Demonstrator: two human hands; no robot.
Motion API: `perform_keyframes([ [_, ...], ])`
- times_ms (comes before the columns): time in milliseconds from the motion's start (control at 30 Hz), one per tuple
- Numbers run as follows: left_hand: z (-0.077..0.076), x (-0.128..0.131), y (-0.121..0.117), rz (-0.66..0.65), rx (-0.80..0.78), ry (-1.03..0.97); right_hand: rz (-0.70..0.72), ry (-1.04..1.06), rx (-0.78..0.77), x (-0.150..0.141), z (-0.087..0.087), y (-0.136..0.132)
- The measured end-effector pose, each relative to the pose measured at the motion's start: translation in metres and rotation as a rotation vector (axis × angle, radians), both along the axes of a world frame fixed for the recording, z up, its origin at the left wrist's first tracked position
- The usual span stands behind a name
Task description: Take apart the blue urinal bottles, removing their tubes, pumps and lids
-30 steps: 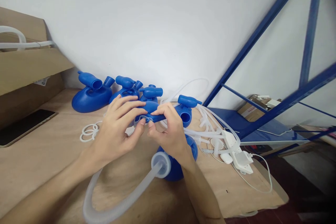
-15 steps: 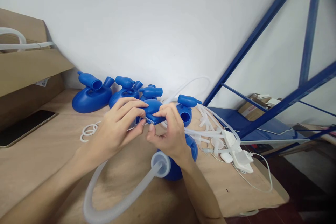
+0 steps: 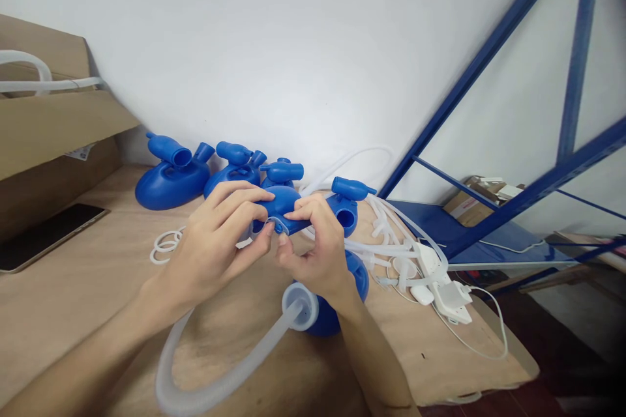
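Note:
A blue bulb-shaped plastic piece (image 3: 286, 198) is held up between my hands over the table. My left hand (image 3: 215, 228) is closed on its left side, fingers on top and thumb beneath. From the other side my right hand (image 3: 317, 244) pinches it with bent fingers. A thin translucent loop (image 3: 278, 219) shows at the piece's near end, between both thumbs. Behind and below my right wrist lies a blue bottle (image 3: 325, 322), partly covered by the forearm. A translucent cap (image 3: 299, 307) at its mouth has a corrugated hose (image 3: 220, 391) that curves under my left arm.
Several blue bottles (image 3: 169, 186) topped with blue pieces stand along the wall. White rings (image 3: 166, 246) and a phone (image 3: 51, 238) lie left, near a cardboard box (image 3: 63, 130). Rightward are clear tubes (image 3: 391, 247), a power strip (image 3: 447, 296) and a blue metal rack (image 3: 469, 78).
The blue piece has tilted slightly in my hands, and the thin loop at its near end shows more clearly now. My hands have barely moved.

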State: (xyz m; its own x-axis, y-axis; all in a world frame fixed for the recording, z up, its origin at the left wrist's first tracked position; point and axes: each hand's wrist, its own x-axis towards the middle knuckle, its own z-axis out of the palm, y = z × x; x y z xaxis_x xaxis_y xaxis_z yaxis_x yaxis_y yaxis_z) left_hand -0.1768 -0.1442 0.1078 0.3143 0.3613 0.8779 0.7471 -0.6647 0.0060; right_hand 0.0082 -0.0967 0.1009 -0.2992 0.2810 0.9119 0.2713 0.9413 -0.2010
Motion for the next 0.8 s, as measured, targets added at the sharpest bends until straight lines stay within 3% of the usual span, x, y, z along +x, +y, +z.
perform_keyframes([
  [233,0.004,-0.010,0.002,-0.093,-0.020,0.164,0.085,-0.001,-0.077,0.013,0.008,0.008],
  [400,-0.002,-0.019,0.009,-0.063,0.007,0.212,0.136,-0.024,-0.209,0.019,0.010,0.013],
  [500,0.001,-0.026,0.010,-0.024,-0.032,0.151,0.133,-0.162,-0.277,0.031,0.016,0.014],
  [700,0.006,-0.059,0.019,0.214,-0.216,-0.040,-0.037,-0.439,-0.395,0.100,0.039,0.009],
  [800,-0.006,-0.081,0.037,0.287,-0.454,-0.001,-0.056,-0.571,-0.573,0.137,0.034,0.004],
])
